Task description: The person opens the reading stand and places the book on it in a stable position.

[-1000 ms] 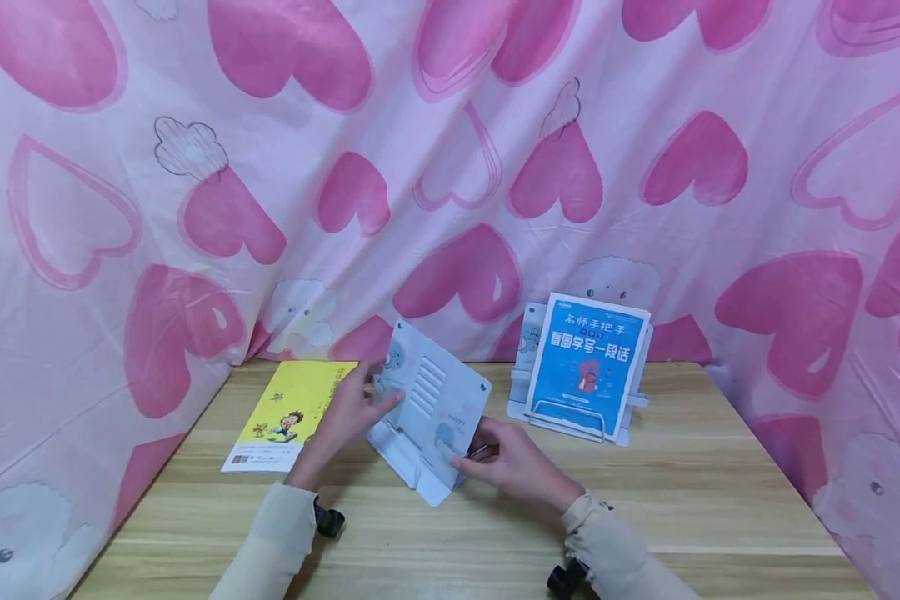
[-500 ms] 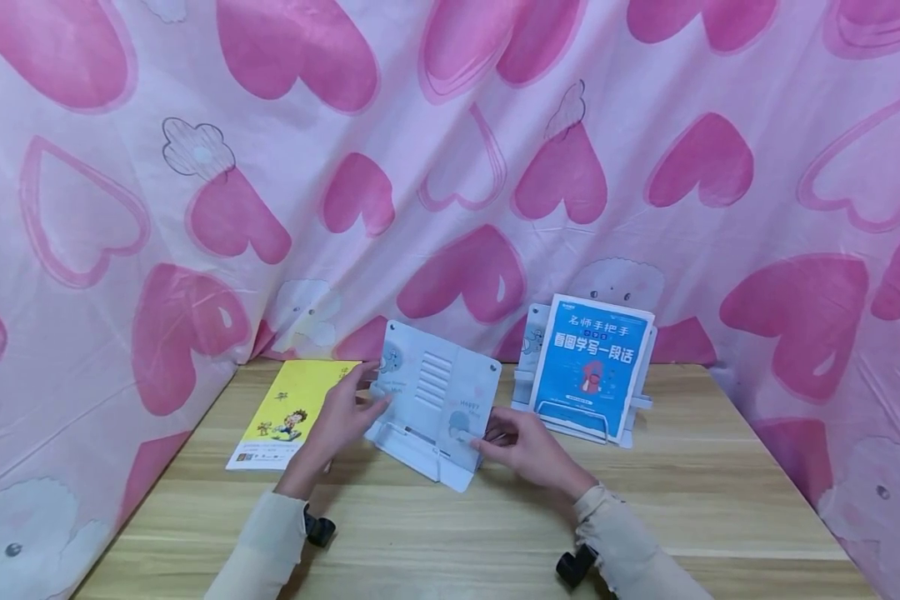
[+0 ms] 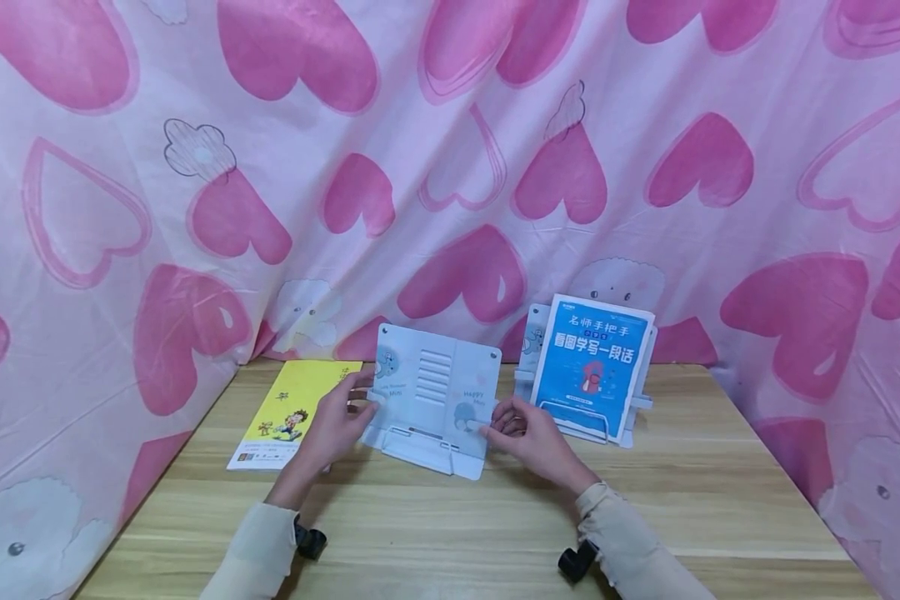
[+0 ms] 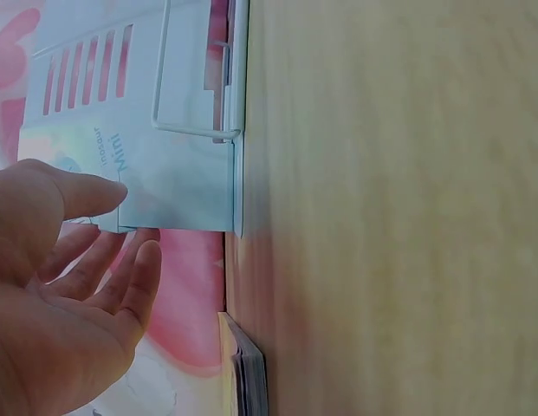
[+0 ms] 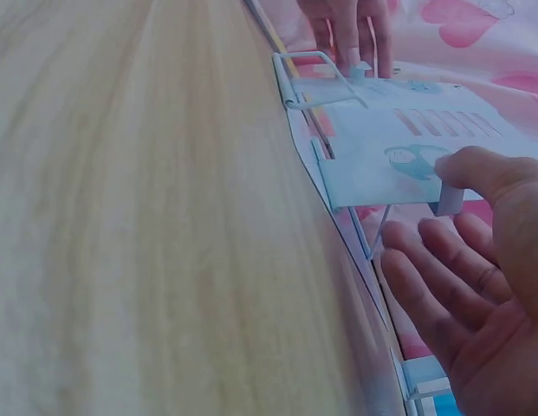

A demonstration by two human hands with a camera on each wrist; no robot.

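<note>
A pale blue book stand (image 3: 457,392) with slots and small cartoon prints stands on the wooden table, leaning back, its wire page holder (image 4: 156,87) low on the front. At its left edge my left hand (image 3: 333,425) grips the plate, thumb on the front and fingers reaching behind. My right hand (image 3: 532,437) holds the opposite edge. In the right wrist view, that thumb lies on the front beside a small tab (image 5: 450,199), with the other fingers behind and below the edge. The back of the stand is mostly hidden.
To the left lies a yellow book (image 3: 281,408), partly behind my left forearm. At the right, a blue workbook (image 3: 588,358) leans on a second similar stand (image 3: 527,367). A pink heart-print curtain (image 3: 450,183) hangs along the table's back edge. Bare wood (image 3: 435,542) shows in front.
Between my hands, the book stand has turned from a slanted pose to face forward, its base now level on the table. My right hand has shifted slightly right with its edge.
</note>
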